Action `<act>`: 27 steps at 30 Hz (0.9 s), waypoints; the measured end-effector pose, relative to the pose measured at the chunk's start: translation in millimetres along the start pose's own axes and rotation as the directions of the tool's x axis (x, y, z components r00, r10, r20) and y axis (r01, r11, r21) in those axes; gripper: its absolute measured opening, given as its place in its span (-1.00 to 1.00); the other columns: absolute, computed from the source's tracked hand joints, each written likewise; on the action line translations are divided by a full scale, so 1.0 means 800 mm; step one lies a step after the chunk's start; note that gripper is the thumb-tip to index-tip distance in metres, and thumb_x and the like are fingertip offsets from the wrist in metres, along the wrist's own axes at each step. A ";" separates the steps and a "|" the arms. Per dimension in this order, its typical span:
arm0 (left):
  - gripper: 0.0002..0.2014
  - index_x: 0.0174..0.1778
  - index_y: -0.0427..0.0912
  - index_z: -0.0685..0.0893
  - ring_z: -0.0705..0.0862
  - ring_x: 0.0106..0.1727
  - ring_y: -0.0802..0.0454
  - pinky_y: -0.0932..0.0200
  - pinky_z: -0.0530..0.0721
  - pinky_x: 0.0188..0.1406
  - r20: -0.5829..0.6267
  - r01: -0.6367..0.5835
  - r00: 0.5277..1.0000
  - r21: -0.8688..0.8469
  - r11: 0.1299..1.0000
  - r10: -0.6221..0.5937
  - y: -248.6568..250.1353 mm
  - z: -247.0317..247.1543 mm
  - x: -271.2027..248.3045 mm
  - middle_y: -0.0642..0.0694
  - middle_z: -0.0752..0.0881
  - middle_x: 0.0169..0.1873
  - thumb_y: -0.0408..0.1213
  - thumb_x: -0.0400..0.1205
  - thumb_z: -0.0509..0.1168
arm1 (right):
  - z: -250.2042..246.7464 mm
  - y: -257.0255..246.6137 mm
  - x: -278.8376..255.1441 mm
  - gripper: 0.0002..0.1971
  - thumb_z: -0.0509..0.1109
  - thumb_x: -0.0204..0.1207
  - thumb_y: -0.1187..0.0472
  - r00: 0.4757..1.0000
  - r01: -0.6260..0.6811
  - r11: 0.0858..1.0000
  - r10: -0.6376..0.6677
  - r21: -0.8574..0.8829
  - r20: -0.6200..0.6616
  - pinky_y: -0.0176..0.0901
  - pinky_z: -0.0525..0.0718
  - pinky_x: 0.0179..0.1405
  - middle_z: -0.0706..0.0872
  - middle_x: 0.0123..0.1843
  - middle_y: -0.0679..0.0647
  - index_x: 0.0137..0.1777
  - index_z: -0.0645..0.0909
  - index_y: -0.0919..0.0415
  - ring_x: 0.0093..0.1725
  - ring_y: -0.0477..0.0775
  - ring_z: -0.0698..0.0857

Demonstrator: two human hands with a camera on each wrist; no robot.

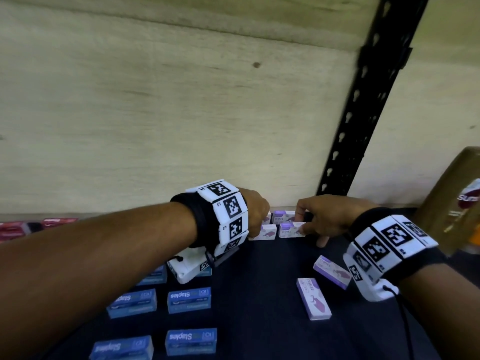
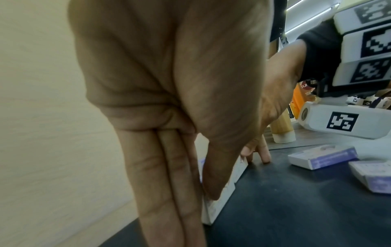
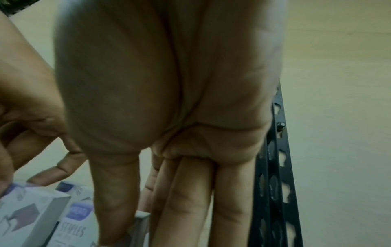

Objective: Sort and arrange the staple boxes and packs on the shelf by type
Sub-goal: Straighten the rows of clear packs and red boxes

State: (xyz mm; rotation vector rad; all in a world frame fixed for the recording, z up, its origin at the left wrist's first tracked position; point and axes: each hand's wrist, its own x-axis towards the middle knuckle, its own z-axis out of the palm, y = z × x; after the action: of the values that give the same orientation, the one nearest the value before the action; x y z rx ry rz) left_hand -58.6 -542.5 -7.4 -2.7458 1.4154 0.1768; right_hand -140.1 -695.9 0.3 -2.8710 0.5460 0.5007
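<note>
Purple boxes (image 1: 291,229) between both hands

White-and-purple cardboard staple boxes (image 1: 291,229) stand in rows at centre frame; two more (image 1: 313,299) lie loose lower right; blue staple boxes (image 1: 188,299) lie flat lower left.

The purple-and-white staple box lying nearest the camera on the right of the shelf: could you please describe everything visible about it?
The purple-and-white staple box is a small, flat rectangular carton that looks like printed cardboard. Its top face is white with a "STAPLES" label and a dark purple stapler-like picture, and its edges are lilac. It appears closed and lies flat on the dark shelf surface, its long side running roughly away from the camera. Neither hand touches it; a similar box lies just beyond it, apart.
</note>
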 end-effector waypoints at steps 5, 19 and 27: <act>-0.59 -0.40 0.01 0.27 0.36 -0.49 0.26 0.61 0.36 -0.72 0.015 -0.003 1.000 0.004 1.000 0.003 -0.002 -0.002 -0.001 0.11 0.37 -0.41 -0.30 0.68 0.31 | 0.001 0.002 0.002 -0.88 0.38 0.66 0.11 1.000 -0.018 1.000 0.018 0.009 -0.014 -0.17 0.69 0.14 0.73 -0.27 -0.17 0.13 0.50 -0.03 -0.20 -0.10 0.86; -0.56 0.27 -0.16 0.46 0.53 -0.38 0.08 0.24 0.50 -0.42 0.099 0.005 0.995 -0.005 1.000 -0.005 0.013 -0.031 -0.051 0.03 0.55 -0.35 -0.08 0.59 0.44 | 0.012 0.019 -0.011 -0.66 0.47 0.51 0.06 0.993 -0.095 0.990 0.101 0.103 -0.060 0.08 0.74 0.18 0.81 -0.04 0.03 0.19 0.43 0.01 -0.06 0.02 0.83; -0.64 0.35 -0.01 0.56 0.53 -0.07 0.08 0.23 0.39 -0.12 0.150 -0.307 0.937 -0.068 0.949 0.314 0.052 -0.018 -0.087 0.09 0.61 -0.15 -0.14 0.63 0.38 | 0.012 0.012 -0.058 -0.70 0.37 0.58 0.00 0.998 -0.047 0.986 0.054 -0.162 0.036 -0.04 0.68 0.11 0.83 0.05 0.13 0.03 0.74 0.24 -0.13 0.01 0.65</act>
State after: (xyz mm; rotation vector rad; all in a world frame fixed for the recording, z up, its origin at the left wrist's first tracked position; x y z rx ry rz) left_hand -131.6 -511.7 16.0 -2.4538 1.8080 0.4333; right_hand -187.5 -687.7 6.7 -2.9981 0.5989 0.6372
